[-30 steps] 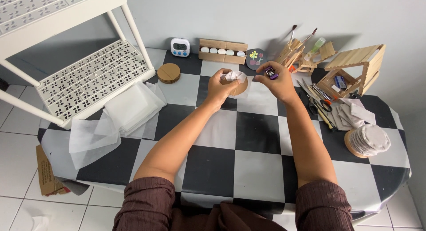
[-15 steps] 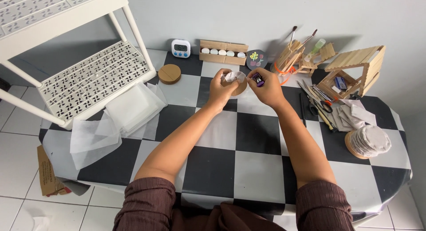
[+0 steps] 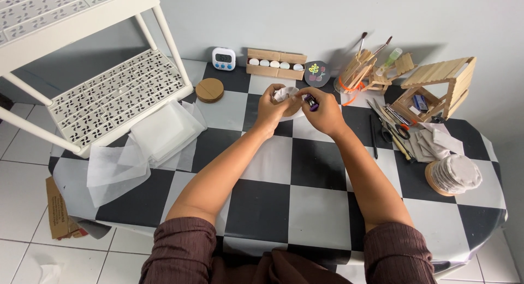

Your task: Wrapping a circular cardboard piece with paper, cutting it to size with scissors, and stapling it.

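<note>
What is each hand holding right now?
Left hand: closed on a crumpled white cloth.
Right hand: fingers pinching a small dark bottle.

One head-worn camera looks steeply down at the checkered tabletop (toward the wall). It sits fairly near, above the forearms.

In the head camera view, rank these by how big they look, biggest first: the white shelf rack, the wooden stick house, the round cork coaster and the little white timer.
1. white shelf rack
2. wooden stick house
3. and 4. cork coaster and white timer: they look much alike, so no ranking. The raised rack sits nearer the camera, but its lead is clear.
</note>
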